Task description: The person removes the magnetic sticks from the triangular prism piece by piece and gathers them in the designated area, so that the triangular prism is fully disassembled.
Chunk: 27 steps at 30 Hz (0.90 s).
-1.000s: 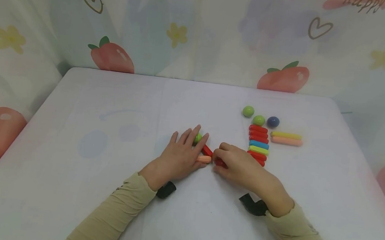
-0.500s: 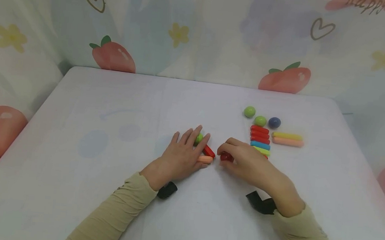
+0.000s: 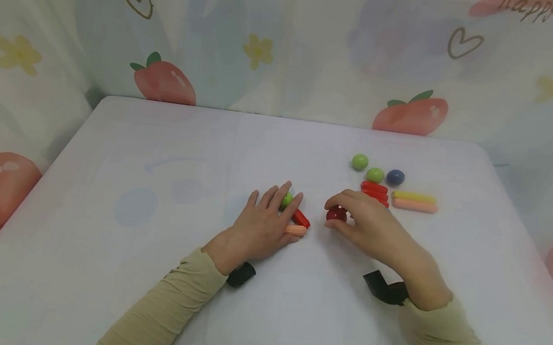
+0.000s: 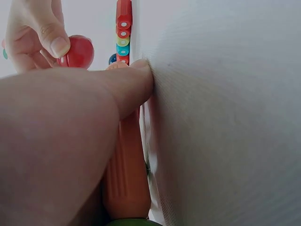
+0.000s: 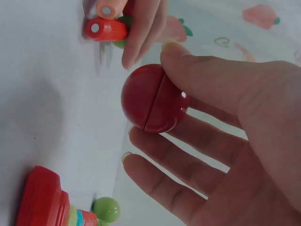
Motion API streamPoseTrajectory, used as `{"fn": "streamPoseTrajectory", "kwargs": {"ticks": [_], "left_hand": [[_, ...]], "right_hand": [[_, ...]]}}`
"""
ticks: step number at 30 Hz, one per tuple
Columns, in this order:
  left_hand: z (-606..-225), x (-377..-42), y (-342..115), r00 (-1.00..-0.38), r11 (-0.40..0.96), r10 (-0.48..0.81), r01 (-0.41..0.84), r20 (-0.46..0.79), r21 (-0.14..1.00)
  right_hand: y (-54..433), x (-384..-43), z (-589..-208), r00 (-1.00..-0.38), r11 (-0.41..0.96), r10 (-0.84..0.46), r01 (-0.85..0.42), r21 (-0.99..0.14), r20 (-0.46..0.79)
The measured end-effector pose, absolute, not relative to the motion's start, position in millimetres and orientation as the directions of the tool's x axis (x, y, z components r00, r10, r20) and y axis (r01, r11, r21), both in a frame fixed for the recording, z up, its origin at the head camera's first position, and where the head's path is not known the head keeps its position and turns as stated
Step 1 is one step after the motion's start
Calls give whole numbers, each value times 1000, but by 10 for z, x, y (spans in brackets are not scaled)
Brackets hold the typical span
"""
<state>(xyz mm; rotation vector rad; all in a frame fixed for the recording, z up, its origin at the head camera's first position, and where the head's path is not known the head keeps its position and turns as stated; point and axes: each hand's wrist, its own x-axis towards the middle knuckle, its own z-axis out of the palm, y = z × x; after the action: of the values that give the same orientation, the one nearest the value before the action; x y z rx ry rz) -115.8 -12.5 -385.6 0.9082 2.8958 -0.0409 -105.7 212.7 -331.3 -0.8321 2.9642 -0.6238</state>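
My right hand (image 3: 367, 220) pinches a glossy red ball (image 3: 336, 213) between thumb and fingertips, to the right of the other hand. In the right wrist view the ball (image 5: 153, 99) shows a seam line, and white table shows past it. My left hand (image 3: 259, 222) lies over a small group of toy sticks with its fingers spread. From under it stick out the ends of a red stick (image 3: 301, 218) and a peach-orange stick (image 3: 296, 230), and a green ball (image 3: 287, 200) shows between its fingers. The left wrist view has the orange stick (image 4: 126, 169) running beneath the thumb.
Behind the right hand a row of red sticks (image 3: 374, 194) is partly hidden; yellow and blue ones show in the left wrist view. Two green balls (image 3: 375, 175), a blue ball (image 3: 395, 177), a yellow stick (image 3: 414, 196) and a peach stick (image 3: 414, 205) lie farther back.
My right hand has moved right and back from the left hand's sticks, carrying the red ball, and now covers more of the stick row. My left hand has stayed in place.
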Motion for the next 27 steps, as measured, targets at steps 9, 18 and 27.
{"fn": "streamPoseTrajectory", "kwargs": {"ticks": [9,18,27], "left_hand": [[-3850,-1141,-134,-816,819,572,574,-87,-3],[-3876,-1146,-145,-816,818,573,575,-73,-8],[-3880,-1142,-143,-813,814,579,581,-57,-25]], "right_hand": [[2260,-1100,-3261,-880,801,-444,-474,-366,169],[2343,-1263,-3144,-877,812,-432,-479,-333,208],[2396,-1428,-3014,-918,873,-374,-396,-285,129]]}}
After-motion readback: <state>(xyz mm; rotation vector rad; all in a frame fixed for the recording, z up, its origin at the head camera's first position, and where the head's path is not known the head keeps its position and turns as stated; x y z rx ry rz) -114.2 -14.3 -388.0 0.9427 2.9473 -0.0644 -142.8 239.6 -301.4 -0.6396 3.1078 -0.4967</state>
